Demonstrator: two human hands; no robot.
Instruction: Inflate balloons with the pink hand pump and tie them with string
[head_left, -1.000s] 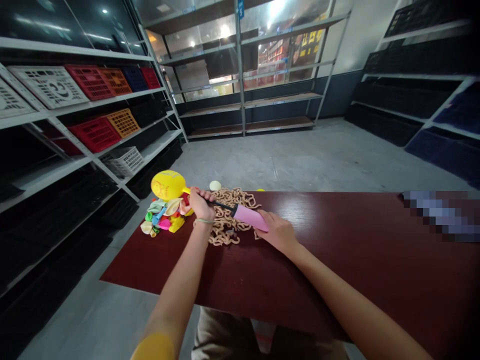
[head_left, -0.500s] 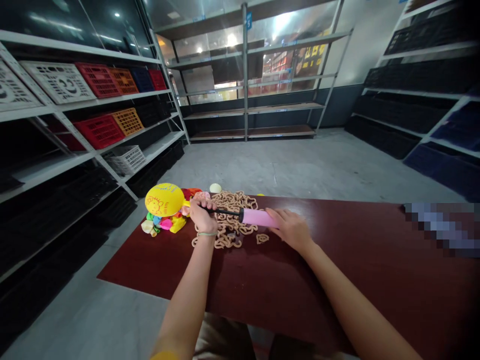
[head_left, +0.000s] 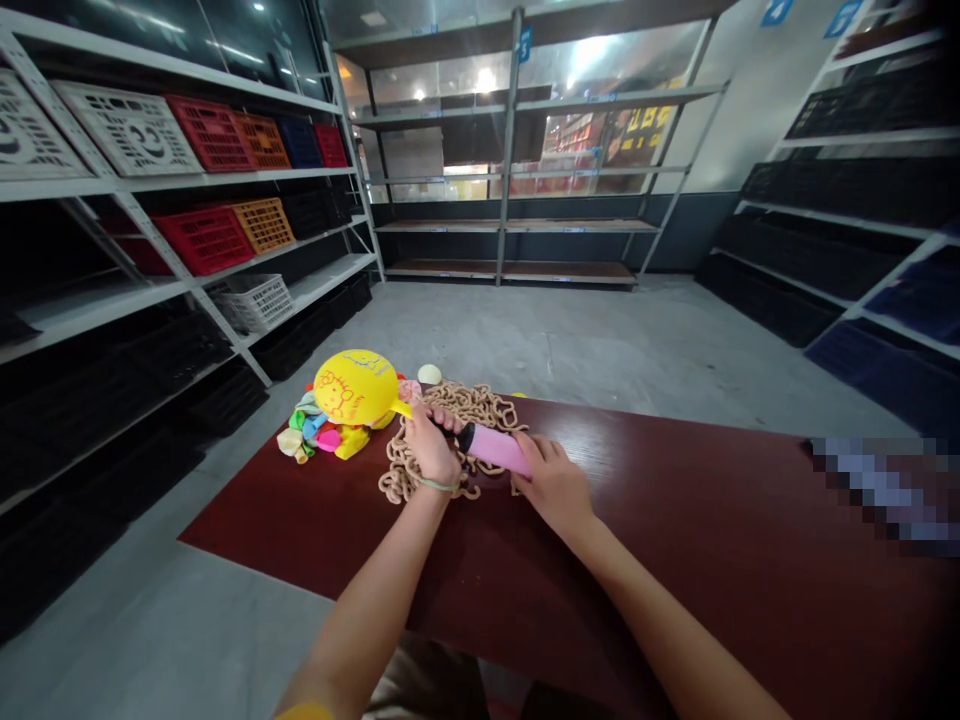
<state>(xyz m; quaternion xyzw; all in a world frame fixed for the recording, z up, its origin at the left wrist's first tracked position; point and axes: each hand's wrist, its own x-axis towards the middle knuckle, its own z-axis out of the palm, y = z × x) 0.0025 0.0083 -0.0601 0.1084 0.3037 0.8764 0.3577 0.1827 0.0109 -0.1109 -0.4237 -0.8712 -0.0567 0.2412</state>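
My left hand is closed around the black end of a balloon pump, at the neck of a yellow balloon with a printed cartoon figure. The balloon is partly inflated and points left. My right hand grips the pump's pink barrel. The barrel's black collar sits close against my left hand, and no length of rod shows between them. Beneath the hands lies a heap of tan chain-like links. Several limp coloured balloons are piled left of the links.
The dark red table runs off to the right, where a blurred-out object lies. A pale round item shows at the far edge. Shelves with coloured crates stand left, bare racks ahead, and dark bins right.
My hands have come closer together, and the pump's black rod between them has gone out of sight. The balloon appears slightly larger. My view has shifted a little.
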